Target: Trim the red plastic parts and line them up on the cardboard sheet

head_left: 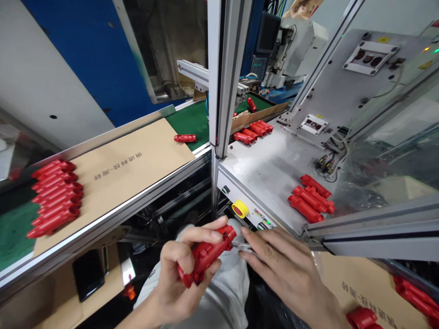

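My left hand (185, 269) is closed around a red plastic part (206, 256), held over my lap with its end tilted up to the right. My right hand (284, 269) pinches a small metal tool (244, 247), whose tip touches the upper end of that red part. Several more red parts (311, 198) lie together on the grey machine table (267, 164) just above my right hand.
A row of red parts (55, 196) lies on cardboard (130, 164) on the left conveyor; a single red part (184, 138) lies farther back. More red parts (253, 130) sit behind the aluminium post (219, 82). A yellow button (240, 209) faces me. A cardboard box (370, 292) stands lower right.
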The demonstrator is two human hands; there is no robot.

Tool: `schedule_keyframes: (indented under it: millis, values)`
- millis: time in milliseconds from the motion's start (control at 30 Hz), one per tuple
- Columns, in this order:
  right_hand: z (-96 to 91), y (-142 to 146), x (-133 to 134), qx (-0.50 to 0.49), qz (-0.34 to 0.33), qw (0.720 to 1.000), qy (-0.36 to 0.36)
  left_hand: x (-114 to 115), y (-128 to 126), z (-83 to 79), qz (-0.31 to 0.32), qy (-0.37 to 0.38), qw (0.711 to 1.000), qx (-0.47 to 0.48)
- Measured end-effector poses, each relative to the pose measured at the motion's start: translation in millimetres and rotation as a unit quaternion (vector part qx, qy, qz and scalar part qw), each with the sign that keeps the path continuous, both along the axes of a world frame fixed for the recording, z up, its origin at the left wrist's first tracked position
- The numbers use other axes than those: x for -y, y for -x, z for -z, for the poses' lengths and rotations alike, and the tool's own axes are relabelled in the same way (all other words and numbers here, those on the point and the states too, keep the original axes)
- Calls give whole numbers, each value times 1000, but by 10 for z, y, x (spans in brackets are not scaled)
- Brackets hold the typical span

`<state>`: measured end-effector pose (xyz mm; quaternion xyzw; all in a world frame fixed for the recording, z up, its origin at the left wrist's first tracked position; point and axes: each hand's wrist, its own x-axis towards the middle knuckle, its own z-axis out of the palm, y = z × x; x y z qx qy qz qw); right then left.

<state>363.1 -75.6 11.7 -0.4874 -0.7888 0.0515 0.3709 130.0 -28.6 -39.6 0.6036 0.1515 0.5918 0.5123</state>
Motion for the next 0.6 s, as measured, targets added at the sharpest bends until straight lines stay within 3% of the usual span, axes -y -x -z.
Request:
schedule_keyframes:
  millis: [67, 133, 167, 200, 367, 433, 533, 600]
  values:
    - [76, -8, -39, -202, -25, 976, 77, 7, 9, 11, 8, 11, 1000, 6]
    - [166, -29, -61, -402, -40, 905, 134, 10, 11, 11, 6, 25, 1000, 12]
    - [208, -44, -59, -454, -33, 878, 150, 8, 10, 8, 8, 29, 999, 14]
    - [244, -60, -50, -468, -19, 867, 167, 5, 9, 4, 13, 31, 999, 15]
    - [400, -104, 7, -371, -64, 902, 213, -12, 18, -19, 39, 33, 999, 20]
    - [525, -90, -25, -269, -16, 945, 183, -25, 79, -32, 49, 40, 998, 13]
    - [889, -16, -129, -87, 68, 991, 75, -100, 337, -41, 38, 44, 995, -80]
    - [1241, 91, -199, -58, 12, 997, 40, -192, 660, -22, -52, 37, 978, -199]
